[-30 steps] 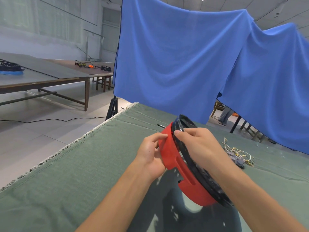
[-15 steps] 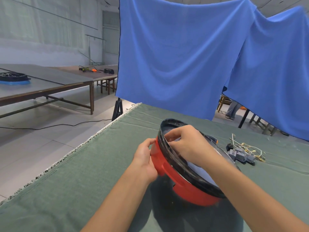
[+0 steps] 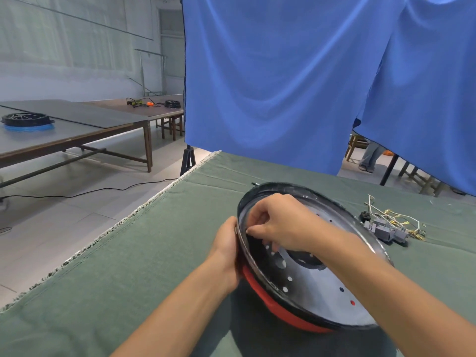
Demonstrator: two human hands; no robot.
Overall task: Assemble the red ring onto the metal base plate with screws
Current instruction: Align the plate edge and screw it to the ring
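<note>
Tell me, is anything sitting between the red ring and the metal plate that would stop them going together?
Nothing visible does. The red ring already sits against the underside of the metal base plate, held tilted above the green cloth. The left hand grips the rim; the right hand reaches inside it.

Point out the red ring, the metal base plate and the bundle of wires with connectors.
red ring [image 3: 280,311], head view, on its outer wall below the plate's near rim.
metal base plate [image 3: 319,292], head view, on its pale perforated face.
bundle of wires with connectors [image 3: 386,229], head view, on the grey connector blocks.
</note>
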